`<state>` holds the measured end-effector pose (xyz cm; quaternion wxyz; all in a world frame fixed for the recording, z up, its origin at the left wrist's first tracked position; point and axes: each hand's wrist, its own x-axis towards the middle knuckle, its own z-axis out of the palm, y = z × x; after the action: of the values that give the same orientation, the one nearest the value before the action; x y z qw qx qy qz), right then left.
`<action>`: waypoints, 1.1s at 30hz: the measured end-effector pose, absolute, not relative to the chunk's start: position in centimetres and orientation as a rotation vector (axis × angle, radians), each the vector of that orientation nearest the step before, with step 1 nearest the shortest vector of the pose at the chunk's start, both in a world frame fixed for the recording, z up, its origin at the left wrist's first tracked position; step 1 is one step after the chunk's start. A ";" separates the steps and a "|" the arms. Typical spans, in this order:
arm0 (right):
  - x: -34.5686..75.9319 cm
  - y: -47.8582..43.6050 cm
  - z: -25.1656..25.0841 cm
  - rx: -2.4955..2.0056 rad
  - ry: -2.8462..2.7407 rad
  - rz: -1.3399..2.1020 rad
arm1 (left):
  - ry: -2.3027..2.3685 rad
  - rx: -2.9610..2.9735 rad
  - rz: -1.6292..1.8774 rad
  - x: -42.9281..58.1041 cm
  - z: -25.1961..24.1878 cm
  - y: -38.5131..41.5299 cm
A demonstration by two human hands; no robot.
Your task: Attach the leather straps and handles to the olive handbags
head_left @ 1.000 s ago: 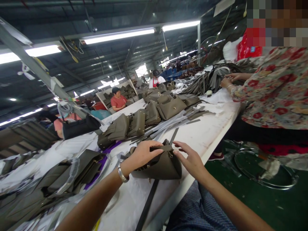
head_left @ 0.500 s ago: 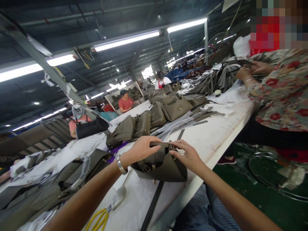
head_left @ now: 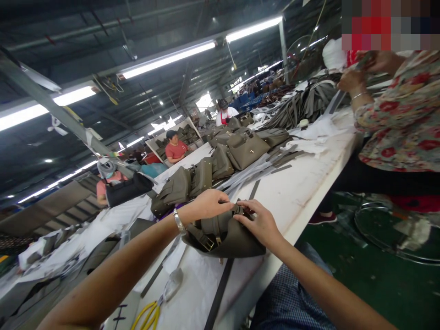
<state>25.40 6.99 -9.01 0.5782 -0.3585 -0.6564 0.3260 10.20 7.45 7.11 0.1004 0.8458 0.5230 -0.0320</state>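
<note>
An olive-grey handbag (head_left: 240, 240) rests on the white table just ahead of me, with a gold-coloured buckle (head_left: 208, 244) on its near left side. My left hand (head_left: 208, 205) is closed above the bag's top, pinching a thin dark strap between thumb and fingers. At the top right of the bag, my right hand (head_left: 257, 221) is closed on the upper edge by the strap's end. The fingers partly cover the spot where both hands meet. Yellow-handled scissors (head_left: 148, 316) lie in front of the bag, their blades inside a clear wrap.
More olive bags (head_left: 201, 176) stand in a row beyond my hands. A dark strip (head_left: 222, 293) runs toward the table's near edge. Grey bag pieces (head_left: 68, 270) lie at left. To the right, a co-worker in a floral sleeve (head_left: 388, 119) stands by a pile of straps (head_left: 305, 105).
My left hand has shifted slightly left and turned, with the dark strap now showing between its fingers. My right hand stays at the bag's top edge. The co-worker's hands have risen.
</note>
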 end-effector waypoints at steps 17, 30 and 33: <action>24.6 5.5 -9.0 -0.915 -1.432 0.774 | 1.794 2.615 -0.363 12.8 6.9 7.5; 24.7 5.8 -9.6 -1.057 -1.520 0.785 | 1.852 2.777 -0.435 14.2 5.5 5.0; 24.8 5.7 -9.7 -1.083 -1.527 0.751 | 1.814 2.749 -0.378 14.1 4.9 5.1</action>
<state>24.76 5.69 -9.69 0.5332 -0.4542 -0.6406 0.3148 14.13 5.10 4.87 -0.0868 0.8260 0.5452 -0.1136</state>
